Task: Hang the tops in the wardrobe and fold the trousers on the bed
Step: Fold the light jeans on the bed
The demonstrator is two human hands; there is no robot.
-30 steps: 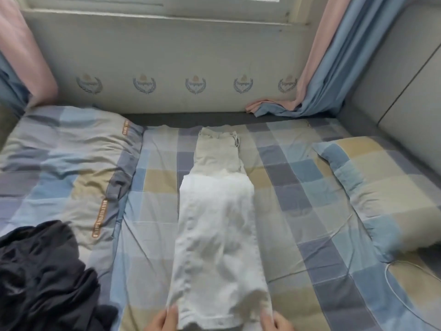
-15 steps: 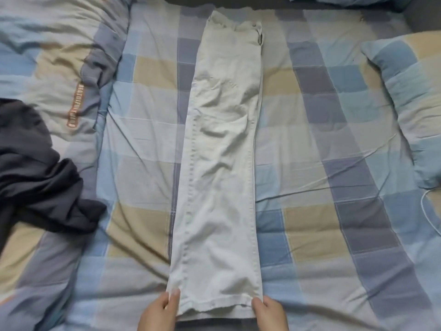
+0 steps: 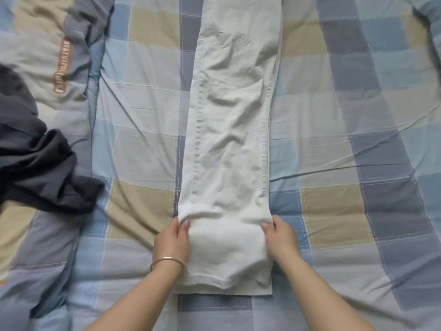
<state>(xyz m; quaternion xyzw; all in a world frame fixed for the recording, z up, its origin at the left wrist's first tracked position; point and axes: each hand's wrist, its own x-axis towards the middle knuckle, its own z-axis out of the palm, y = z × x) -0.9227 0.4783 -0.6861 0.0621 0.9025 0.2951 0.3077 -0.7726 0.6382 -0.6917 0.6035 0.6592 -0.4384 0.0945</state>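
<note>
On the bed (image 3: 334, 163): white trousers (image 3: 233, 139) lay lengthwise.
Left hand (image 3: 172, 240): pinched the left edge.
Right hand (image 3: 280, 237): pinched the right edge.
Far left: dark garment (image 3: 35, 168), crumpled.

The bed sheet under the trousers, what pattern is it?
The bed sheet is checked in blue, grey and beige, seen in the head view.

I'm looking down at a checked bedsheet (image 3: 334, 144) in blue, beige and grey, lying creased under soft, even light.
</note>
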